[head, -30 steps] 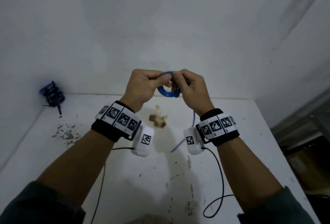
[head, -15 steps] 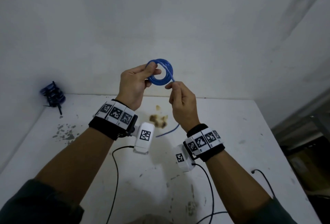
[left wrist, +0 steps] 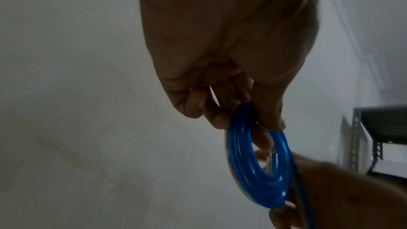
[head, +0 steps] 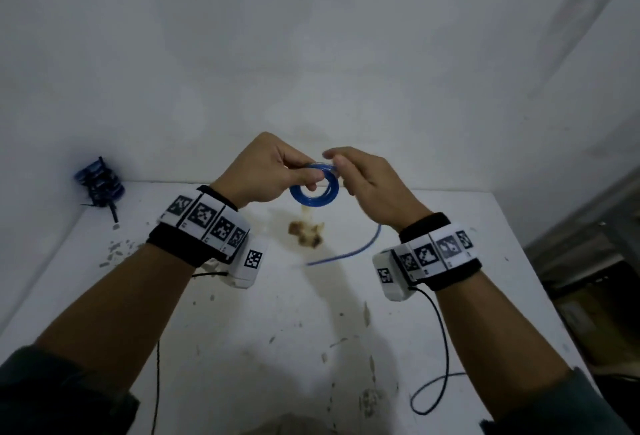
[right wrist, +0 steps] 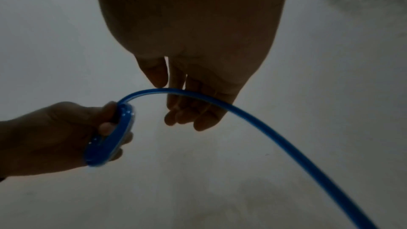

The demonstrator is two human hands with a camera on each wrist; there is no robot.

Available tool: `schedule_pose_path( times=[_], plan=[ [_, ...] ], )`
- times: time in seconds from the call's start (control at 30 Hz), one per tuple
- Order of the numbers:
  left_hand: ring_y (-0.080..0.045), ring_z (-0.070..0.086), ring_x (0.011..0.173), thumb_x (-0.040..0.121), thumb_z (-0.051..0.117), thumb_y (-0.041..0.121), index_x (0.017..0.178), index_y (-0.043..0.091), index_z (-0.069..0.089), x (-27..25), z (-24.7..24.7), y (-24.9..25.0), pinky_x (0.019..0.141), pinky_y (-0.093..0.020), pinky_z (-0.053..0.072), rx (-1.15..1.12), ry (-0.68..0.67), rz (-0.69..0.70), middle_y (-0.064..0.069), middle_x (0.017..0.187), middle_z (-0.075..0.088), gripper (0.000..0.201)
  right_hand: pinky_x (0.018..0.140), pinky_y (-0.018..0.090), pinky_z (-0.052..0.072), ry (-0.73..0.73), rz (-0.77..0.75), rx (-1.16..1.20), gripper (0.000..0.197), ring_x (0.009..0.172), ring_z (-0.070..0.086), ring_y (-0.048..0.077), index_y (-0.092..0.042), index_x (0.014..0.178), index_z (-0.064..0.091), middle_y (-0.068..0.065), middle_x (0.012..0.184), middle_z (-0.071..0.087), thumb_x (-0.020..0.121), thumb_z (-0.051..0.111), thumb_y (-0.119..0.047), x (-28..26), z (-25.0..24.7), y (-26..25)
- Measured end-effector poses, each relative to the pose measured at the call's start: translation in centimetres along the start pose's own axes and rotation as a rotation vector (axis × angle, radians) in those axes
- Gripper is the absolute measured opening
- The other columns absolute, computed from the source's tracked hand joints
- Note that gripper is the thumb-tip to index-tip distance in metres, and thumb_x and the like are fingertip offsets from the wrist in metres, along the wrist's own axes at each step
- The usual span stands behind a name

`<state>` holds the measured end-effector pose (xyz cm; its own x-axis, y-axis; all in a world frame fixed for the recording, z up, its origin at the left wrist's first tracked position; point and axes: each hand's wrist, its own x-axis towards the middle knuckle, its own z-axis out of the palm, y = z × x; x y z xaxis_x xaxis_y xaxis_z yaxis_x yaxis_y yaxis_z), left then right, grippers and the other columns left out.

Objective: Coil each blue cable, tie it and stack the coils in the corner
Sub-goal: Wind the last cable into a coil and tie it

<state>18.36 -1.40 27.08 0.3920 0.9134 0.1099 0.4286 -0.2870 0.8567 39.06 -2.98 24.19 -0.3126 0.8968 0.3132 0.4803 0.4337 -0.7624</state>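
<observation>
My left hand (head: 304, 176) holds a small blue cable coil (head: 313, 202) in the air above the white table (head: 242, 330), thumb and fingers pinching its upper rim. The left wrist view shows that hand (left wrist: 253, 116) gripping the coil (left wrist: 237, 145) edge-on. My right hand (head: 337, 162) sits at the coil's top right. There its thumb and fingers (right wrist: 187, 111) lightly pinch the loose tail (right wrist: 286, 145) where it leaves the coil (right wrist: 110, 142). The tail (head: 349, 253) hangs down to the table.
A stack of tied blue coils (head: 100, 181) stands in the far left corner against the walls. A brown stain (head: 306, 235) marks the table under my hands. Black wrist-camera wires (head: 443, 348) trail over the near side. A metal shelf (head: 588, 261) stands beyond the right edge.
My left hand has come down with the coil. The right hand rose from below the coil to its top right, bringing the tail up to the rim.
</observation>
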Motion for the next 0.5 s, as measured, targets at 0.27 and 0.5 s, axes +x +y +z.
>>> schedule_pose_path(
  times=[0.27, 0.5],
  plan=[
    [-0.015, 0.072, 0.08, 0.085, 0.073, 0.01, 0.086, 0.012, 0.078, -0.1, 1.1, -0.9, 0.083, -0.025, 0.055, -0.223, 0.069, 0.028, -0.005, 0.076, 0.076, 0.005, 0.061, 0.018, 0.037, 0.146, -0.101, 0.039, 0.037, 0.06, 0.048, 0.005, -0.038, 0.075, 0.053, -0.013, 0.066, 0.053, 0.105, 0.038, -0.022, 0.2, 2.7, 0.2],
    [-0.009, 0.056, 0.059, 0.092, 0.064, 0.013, 0.092, 0.006, 0.075, -0.2, 3.4, -1.3, 0.054, -0.02, 0.04, -0.553, 0.263, -0.02, 0.001, 0.07, 0.072, 0.013, 0.055, 0.028, 0.04, 0.549, 0.128, 0.448, 0.035, 0.055, 0.047, 0.013, -0.016, 0.074, 0.06, -0.009, 0.061, 0.054, 0.102, 0.044, -0.031, -0.6, 7.1, -0.4]
  ],
)
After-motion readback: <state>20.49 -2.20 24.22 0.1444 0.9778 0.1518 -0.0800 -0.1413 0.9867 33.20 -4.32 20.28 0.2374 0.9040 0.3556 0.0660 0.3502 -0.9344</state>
